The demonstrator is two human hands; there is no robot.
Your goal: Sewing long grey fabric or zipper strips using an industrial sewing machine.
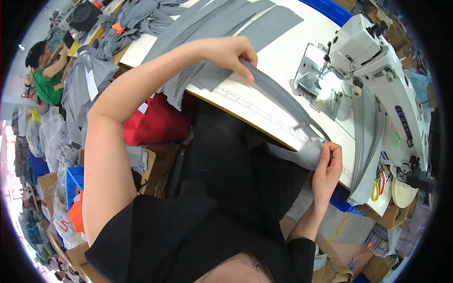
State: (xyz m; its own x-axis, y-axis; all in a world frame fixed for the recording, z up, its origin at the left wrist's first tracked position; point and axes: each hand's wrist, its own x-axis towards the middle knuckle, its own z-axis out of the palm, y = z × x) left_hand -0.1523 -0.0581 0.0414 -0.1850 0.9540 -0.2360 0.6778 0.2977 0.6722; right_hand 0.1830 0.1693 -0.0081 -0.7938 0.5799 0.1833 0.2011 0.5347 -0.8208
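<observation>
A long grey fabric strip [283,94] curves over the white table [255,101] from one hand to the other. At its far end my left hand [235,55] has the strip between thumb and fingers. My right hand [328,167] pinches the strip's near end at the table's front edge, and a loose grey tail hangs toward my lap. Beside my right fingers sits a small metal piece [309,127] on the strip; its exact kind I cannot make out. A white sewing machine [361,52] stands just right of the strip, its lamp lit.
Flat grey fabric pieces [217,23] lie across the far table. Striped grey bands [365,141] hang by the machine, near yellow-handled scissors [376,188]. Under the table's left is a red cloth bundle [158,122]. A person in green [49,78] works far left.
</observation>
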